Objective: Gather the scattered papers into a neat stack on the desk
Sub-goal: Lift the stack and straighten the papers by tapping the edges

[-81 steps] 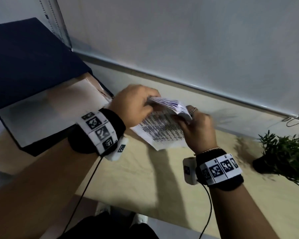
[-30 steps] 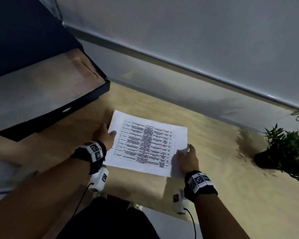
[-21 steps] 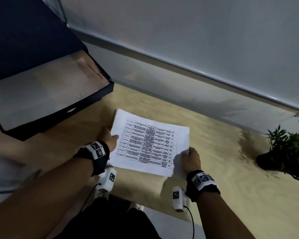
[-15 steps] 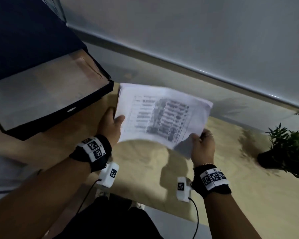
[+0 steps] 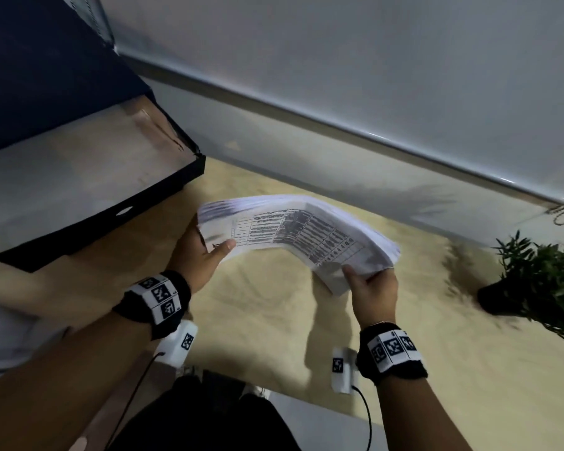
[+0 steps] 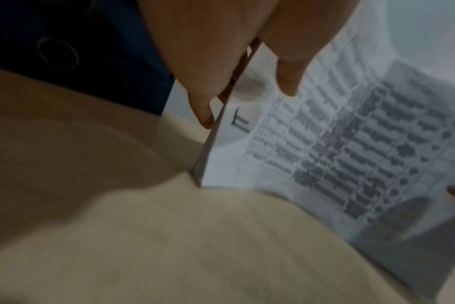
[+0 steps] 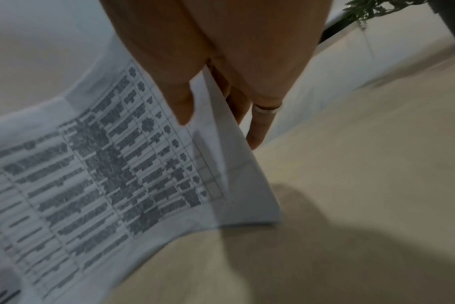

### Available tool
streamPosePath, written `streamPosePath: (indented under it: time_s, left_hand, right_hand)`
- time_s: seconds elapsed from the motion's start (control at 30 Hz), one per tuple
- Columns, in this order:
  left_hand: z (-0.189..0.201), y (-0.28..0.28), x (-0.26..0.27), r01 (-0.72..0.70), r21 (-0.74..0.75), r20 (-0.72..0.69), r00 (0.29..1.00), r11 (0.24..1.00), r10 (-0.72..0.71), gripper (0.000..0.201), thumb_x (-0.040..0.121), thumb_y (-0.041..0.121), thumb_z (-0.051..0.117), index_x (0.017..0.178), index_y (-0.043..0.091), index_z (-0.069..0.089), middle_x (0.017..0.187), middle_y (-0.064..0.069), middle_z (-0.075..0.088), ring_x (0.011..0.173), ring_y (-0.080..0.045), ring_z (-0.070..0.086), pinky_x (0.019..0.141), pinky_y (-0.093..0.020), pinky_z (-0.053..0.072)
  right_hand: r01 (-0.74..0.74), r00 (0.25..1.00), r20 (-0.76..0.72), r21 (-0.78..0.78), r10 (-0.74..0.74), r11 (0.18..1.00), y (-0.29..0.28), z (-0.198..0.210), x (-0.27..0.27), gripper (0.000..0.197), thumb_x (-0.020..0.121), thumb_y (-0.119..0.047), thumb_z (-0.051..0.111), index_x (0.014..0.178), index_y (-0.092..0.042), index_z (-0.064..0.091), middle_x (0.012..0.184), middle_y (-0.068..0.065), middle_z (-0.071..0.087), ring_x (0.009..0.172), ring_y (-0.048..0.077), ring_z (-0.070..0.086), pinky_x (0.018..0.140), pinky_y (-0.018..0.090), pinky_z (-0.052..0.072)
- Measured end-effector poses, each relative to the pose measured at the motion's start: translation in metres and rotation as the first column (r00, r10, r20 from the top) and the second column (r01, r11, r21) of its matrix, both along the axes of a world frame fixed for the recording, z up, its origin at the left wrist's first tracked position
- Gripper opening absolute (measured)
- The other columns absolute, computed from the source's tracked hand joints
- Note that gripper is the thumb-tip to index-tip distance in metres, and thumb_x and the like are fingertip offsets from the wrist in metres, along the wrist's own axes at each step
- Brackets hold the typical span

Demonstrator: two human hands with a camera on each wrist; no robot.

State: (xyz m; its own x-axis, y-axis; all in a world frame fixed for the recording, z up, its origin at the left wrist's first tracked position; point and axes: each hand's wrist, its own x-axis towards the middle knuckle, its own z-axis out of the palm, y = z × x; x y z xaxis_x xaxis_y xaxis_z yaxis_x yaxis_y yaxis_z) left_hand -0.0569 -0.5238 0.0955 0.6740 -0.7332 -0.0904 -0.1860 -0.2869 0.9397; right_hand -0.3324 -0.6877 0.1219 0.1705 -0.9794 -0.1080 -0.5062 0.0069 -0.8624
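A stack of white papers [image 5: 293, 229] with a printed table on top hangs above the wooden desk [image 5: 274, 320], arched upward in the middle. My left hand [image 5: 206, 252] pinches its left edge, thumb on top and fingers beneath. My right hand [image 5: 371, 284] pinches the right near corner the same way. In the left wrist view the thumb presses on the papers [image 6: 338, 144] by the sheet edges. The right wrist view shows the thumb on the papers [image 7: 117, 164] and a ringed finger under them.
A dark open box [image 5: 183, 177] with a pale inside stands at the left, close to the papers. A potted green plant [image 5: 541, 275] sits at the right. A grey wall panel [image 5: 339, 92] runs behind the desk. My dark-clothed lap shows below the desk's near edge.
The stack lay flat on the desk under both hands a second ago. Both hands have lifted it off the desk and it now bows upward between them.
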Motion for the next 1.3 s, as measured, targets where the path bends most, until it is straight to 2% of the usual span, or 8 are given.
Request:
streamPosePath:
  time_s: [0.2, 0.4, 0.53, 0.77, 0.97, 1.03, 1.17, 1.3]
  left_hand:
    - [0.059, -0.015, -0.013, -0.126, -0.384, -0.042, 0.992, 0.915, 0.118, 0.013, 0.09, 0.036, 0.052, 0.102, 0.038, 0.054, 0.101, 0.004, 0.059, 0.093, -0.01, 0.056, 0.083, -0.023, 0.046]
    - [0.067, -0.023, -0.009, -0.144, -0.404, -0.051, 0.99, 0.904, 0.135, 0.005, 0.091, 0.027, 0.055, 0.091, 0.032, 0.056, 0.091, 0.006, 0.061, 0.086, -0.009, 0.057, 0.078, -0.023, 0.046]
    - [0.065, -0.018, 0.001, -0.063, -0.285, 0.128, 0.986, 0.956, 0.103, 0.025, 0.08, 0.017, 0.074, 0.083, 0.035, 0.057, 0.081, 0.019, 0.067, 0.078, 0.005, 0.059, 0.073, -0.016, 0.05]
    - [0.057, -0.012, 0.003, -0.098, -0.264, 0.128, 0.983, 0.96, 0.135, 0.04, 0.075, 0.009, 0.079, 0.09, 0.036, 0.052, 0.09, 0.014, 0.062, 0.082, 0.01, 0.059, 0.077, -0.009, 0.047]
    - [0.032, -0.01, 0.005, -0.102, -0.11, -0.021, 0.995, 0.989, 0.1, 0.02, 0.075, 0.029, 0.07, 0.093, 0.034, 0.063, 0.093, 0.017, 0.07, 0.093, 0.0, 0.066, 0.089, -0.029, 0.052]
    - [0.027, -0.011, 0.002, -0.092, -0.082, -0.039, 0.995, 0.992, 0.089, 0.018, 0.077, 0.028, 0.069, 0.093, 0.033, 0.064, 0.085, 0.028, 0.07, 0.088, 0.014, 0.063, 0.085, -0.021, 0.05]
    - [0.027, -0.01, 0.002, -0.154, -0.114, -0.025, 0.988, 0.981, 0.152, 0.024, 0.08, 0.021, 0.074, 0.102, 0.021, 0.065, 0.088, 0.025, 0.068, 0.086, 0.02, 0.061, 0.082, -0.007, 0.047]
    - [0.02, -0.007, -0.005, -0.125, -0.035, -0.02, 0.992, 0.992, 0.124, 0.022, 0.085, 0.02, 0.069, 0.106, 0.02, 0.063, 0.096, 0.01, 0.067, 0.084, 0.022, 0.058, 0.082, -0.013, 0.045]
  right_hand:
    - [0.103, 0.898, 0.44, -0.175, -0.016, 0.979, 0.0, 0.044, 0.015, 0.031, 0.084, -0.016, 0.072, 0.106, -0.031, 0.057, 0.104, 0.006, 0.063, 0.09, 0.01, 0.062, 0.082, 0.025, 0.051]
    - [0.074, 0.925, 0.379, -0.244, 0.025, 0.967, -0.007, 0.051, 0.018, 0.014, 0.093, -0.01, 0.063, 0.098, -0.024, 0.064, 0.089, -0.016, 0.07, 0.086, -0.002, 0.063, 0.082, 0.016, 0.049]
    - [-0.006, 0.988, 0.145, -0.314, 0.055, 0.949, -0.012, 0.058, 0.014, 0.015, 0.085, -0.012, 0.074, 0.095, -0.021, 0.067, 0.085, -0.012, 0.067, 0.078, -0.007, 0.061, 0.082, 0.032, 0.053]
    - [-0.175, 0.982, -0.141, -0.412, 0.127, 0.894, -0.011, 0.06, 0.01, 0.018, 0.082, -0.013, 0.074, 0.1, -0.01, 0.071, 0.09, 0.005, 0.072, 0.084, 0.021, 0.066, 0.076, 0.022, 0.045]
    - [0.035, 0.988, 0.153, -0.148, -0.012, 0.988, -0.014, 0.048, 0.008, 0.051, 0.074, -0.01, 0.082, 0.118, -0.017, 0.057, 0.085, -0.015, 0.066, 0.073, -0.006, 0.063, 0.071, 0.018, 0.052]
    - [0.019, 0.996, 0.092, -0.093, -0.011, 0.995, -0.014, 0.039, 0.009, 0.03, 0.076, -0.008, 0.081, 0.102, -0.006, 0.066, 0.07, -0.021, 0.064, 0.057, -0.014, 0.059, 0.063, 0.022, 0.046]
    - [0.012, 0.993, 0.121, -0.147, 0.006, 0.989, -0.013, 0.033, 0.008, 0.016, 0.081, -0.002, 0.076, 0.095, -0.002, 0.07, 0.081, -0.001, 0.066, 0.061, -0.027, 0.055, 0.06, -0.001, 0.041]
    - [0.029, 1.0, -0.003, -0.037, -0.029, 0.999, -0.01, 0.012, 0.006, 0.029, 0.079, -0.019, 0.081, 0.061, -0.011, 0.059, 0.046, -0.014, 0.054, 0.041, -0.001, 0.049, 0.051, 0.024, 0.042]
